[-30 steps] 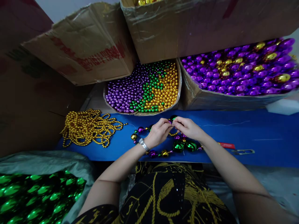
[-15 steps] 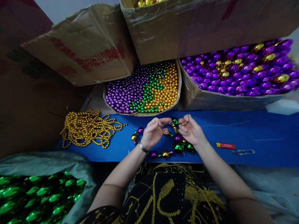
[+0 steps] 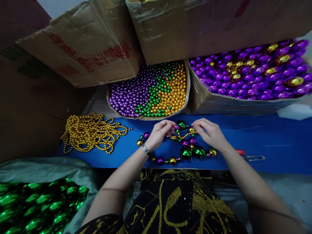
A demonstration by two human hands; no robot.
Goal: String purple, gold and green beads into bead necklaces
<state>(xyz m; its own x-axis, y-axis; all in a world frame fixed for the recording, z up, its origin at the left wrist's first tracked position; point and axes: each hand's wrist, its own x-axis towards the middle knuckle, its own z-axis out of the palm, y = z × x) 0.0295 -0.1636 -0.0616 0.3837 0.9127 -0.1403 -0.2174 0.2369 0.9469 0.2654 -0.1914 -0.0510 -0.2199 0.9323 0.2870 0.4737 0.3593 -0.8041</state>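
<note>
A thin clear thread [image 3: 186, 130] is stretched between my two hands, above a beaded strand. My left hand [image 3: 158, 135], with a metal bracelet at the wrist, pinches one end of that stretch. Fingers of my right hand [image 3: 211, 132] are closed on its other side. Underneath, the strand of purple, green and gold beads [image 3: 186, 152] lies in loops on the blue table, with some beads hidden behind my left hand. A big green bead [image 3: 181, 124] shows between the hands.
Gold bead chains [image 3: 89, 133] are piled at left. Boxes hold small mixed beads [image 3: 148, 94] and larger purple beads [image 3: 251, 78]. A sack of green beads [image 3: 41, 204] stands lower left. Thread snips [image 3: 254, 158] and a red object [image 3: 240, 151] lie by my right forearm.
My hands have moved apart, the right one outward to the right, drawing the thread straight between them. More of the beaded strand shows, and my right forearm now partly covers the red object.
</note>
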